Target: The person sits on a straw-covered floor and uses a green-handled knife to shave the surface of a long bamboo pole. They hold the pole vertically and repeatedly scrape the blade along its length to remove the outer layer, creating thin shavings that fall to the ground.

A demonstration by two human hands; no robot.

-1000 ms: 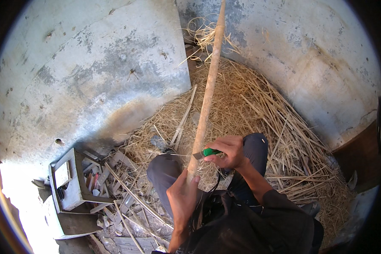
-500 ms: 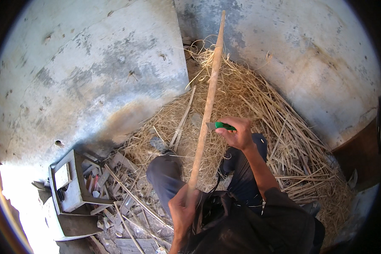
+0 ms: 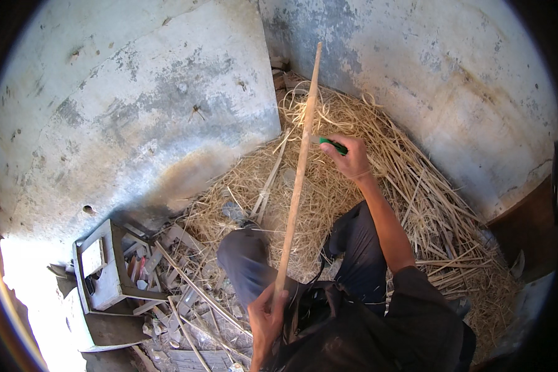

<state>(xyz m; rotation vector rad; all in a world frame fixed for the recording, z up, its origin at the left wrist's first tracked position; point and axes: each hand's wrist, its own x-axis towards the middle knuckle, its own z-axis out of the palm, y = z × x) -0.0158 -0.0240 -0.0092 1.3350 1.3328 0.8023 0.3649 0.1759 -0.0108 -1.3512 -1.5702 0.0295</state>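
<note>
Your left hand (image 3: 265, 317) grips the near end of a tapering pole (image 3: 297, 192) that slants away over pale shavings (image 3: 326, 189). Just right of the pole's upper half, your right hand (image 3: 351, 159) clasps a green-handled knife (image 3: 333, 146); whether it touches the pole is unclear. A boxy grey frame (image 3: 108, 294) lies left of the pole.

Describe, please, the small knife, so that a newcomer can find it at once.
Start from the long pale stick that rises through the middle of the view. Beside its upper half, to the right, the right hand grips the small knife. Its bright green handle sets it apart from the straw-coloured strips around.
</note>
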